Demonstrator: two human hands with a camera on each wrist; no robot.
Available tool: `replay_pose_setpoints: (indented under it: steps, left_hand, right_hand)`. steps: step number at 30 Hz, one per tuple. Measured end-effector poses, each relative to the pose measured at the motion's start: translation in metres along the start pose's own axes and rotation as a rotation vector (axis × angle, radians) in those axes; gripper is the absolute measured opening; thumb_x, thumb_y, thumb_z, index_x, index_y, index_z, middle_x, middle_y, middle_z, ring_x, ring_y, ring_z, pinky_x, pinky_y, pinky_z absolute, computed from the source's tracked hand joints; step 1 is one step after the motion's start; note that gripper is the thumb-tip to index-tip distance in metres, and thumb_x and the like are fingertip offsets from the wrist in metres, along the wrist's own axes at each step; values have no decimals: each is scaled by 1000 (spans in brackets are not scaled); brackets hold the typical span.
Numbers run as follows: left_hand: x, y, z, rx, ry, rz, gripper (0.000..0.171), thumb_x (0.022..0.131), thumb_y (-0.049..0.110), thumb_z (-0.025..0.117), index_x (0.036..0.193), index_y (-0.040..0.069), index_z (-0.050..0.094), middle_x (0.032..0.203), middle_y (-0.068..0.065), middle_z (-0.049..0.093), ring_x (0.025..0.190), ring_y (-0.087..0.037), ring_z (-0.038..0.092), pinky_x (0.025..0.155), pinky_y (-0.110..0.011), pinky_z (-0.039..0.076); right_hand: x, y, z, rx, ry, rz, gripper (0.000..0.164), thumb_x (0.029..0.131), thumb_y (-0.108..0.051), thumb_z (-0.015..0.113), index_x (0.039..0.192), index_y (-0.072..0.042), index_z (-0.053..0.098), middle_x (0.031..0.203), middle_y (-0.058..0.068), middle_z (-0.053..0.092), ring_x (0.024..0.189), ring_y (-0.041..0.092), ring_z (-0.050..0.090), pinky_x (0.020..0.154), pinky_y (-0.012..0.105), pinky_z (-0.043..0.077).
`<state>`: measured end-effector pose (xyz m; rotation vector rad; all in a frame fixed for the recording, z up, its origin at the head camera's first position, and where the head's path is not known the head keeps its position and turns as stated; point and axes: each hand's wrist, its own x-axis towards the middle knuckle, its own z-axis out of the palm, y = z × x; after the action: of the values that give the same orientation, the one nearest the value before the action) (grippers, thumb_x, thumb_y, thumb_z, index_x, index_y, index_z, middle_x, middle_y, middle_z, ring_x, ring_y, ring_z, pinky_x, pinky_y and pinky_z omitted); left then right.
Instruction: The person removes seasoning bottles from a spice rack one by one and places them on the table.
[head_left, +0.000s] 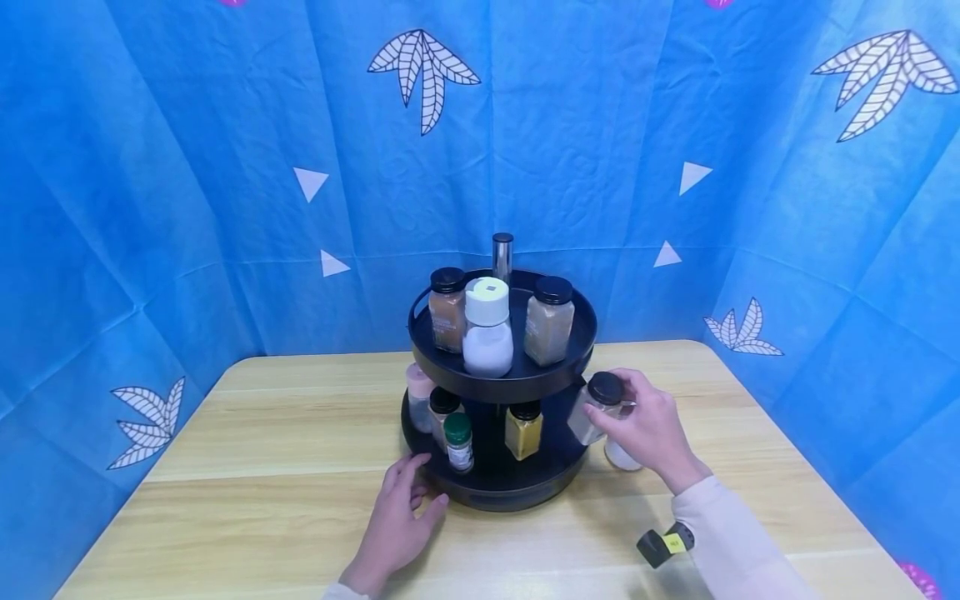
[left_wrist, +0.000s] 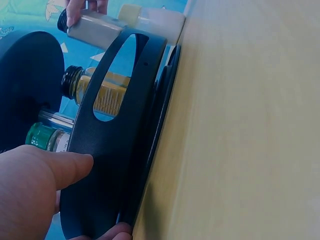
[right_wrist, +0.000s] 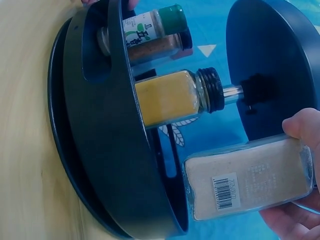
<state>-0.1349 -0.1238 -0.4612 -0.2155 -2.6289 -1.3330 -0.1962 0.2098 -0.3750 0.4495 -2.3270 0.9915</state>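
My right hand [head_left: 651,421] grips a square glass jar of beige powder [right_wrist: 245,177] with a black lid. The jar is tilted at the right rim of a black two-tier round rack [head_left: 495,498], above its lower tray. A barcode label shows on the jar in the right wrist view. At the front left of the lower tray, my left hand [head_left: 397,517] touches the rim, its thumb [left_wrist: 75,167] lying along the outer wall. On that tray stand a yellow-powder jar [head_left: 523,432], a green-capped bottle [head_left: 458,446], a black-lidded jar [head_left: 442,417] and a pink-capped bottle [head_left: 418,392].
The upper tray [head_left: 498,385] bears a brown-powder jar [head_left: 447,317], a white-capped shaker [head_left: 487,333] and a beige-powder jar [head_left: 550,325]. Partly hidden behind my right hand, a pale container [head_left: 621,454] stands on the wooden table [head_left: 300,433]. Blue curtain [head_left: 585,125] surrounds the table.
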Motion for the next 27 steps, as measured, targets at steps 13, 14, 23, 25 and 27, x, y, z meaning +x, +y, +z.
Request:
replay_pose_setpoints:
  steps: [13, 14, 23, 25, 27]
  left_hand:
    - [1, -2, 1, 1, -3, -2, 62, 84, 15, 70, 138, 5, 41, 140, -26, 35, 104, -32, 58, 90, -42, 54]
    - [1, -2, 1, -2, 0, 1, 62, 83, 15, 70, 137, 5, 41, 140, -25, 35, 104, -32, 58, 90, -42, 54]
    - [1, -4, 1, -9, 9, 5, 62, 83, 14, 71, 137, 6, 42, 139, -25, 36, 104, -32, 58, 90, -43, 54]
    - [1, -4, 1, -7, 10, 0, 62, 83, 14, 71, 137, 6, 42, 140, -25, 36, 104, -32, 58, 89, -42, 54]
    - [1, -4, 2, -7, 11, -6, 62, 83, 14, 71, 137, 7, 42, 140, -24, 36, 104, -31, 59, 89, -42, 54]
  right_hand:
    - [-2, 4, -6, -10, 18, 16, 49, 70, -15, 82, 109, 2, 57, 91, 21, 72, 80, 30, 68, 60, 43, 60]
    - [-2, 4, -6, -9, 19, 17, 49, 70, -14, 82, 108, 2, 57, 91, 21, 72, 80, 30, 68, 60, 43, 60]
    - [-4, 7, -7, -26, 22, 18, 48, 69, -14, 82, 107, 3, 58, 88, 20, 72, 77, 29, 68, 58, 43, 60]
    - [-5, 8, -8, -31, 24, 14, 48, 69, -14, 83, 106, 2, 58, 87, 20, 72, 77, 29, 68, 57, 43, 59]
    - [-5, 8, -8, -37, 25, 12, 49, 68, -15, 83, 106, 2, 58, 87, 19, 72, 77, 28, 68, 57, 43, 59]
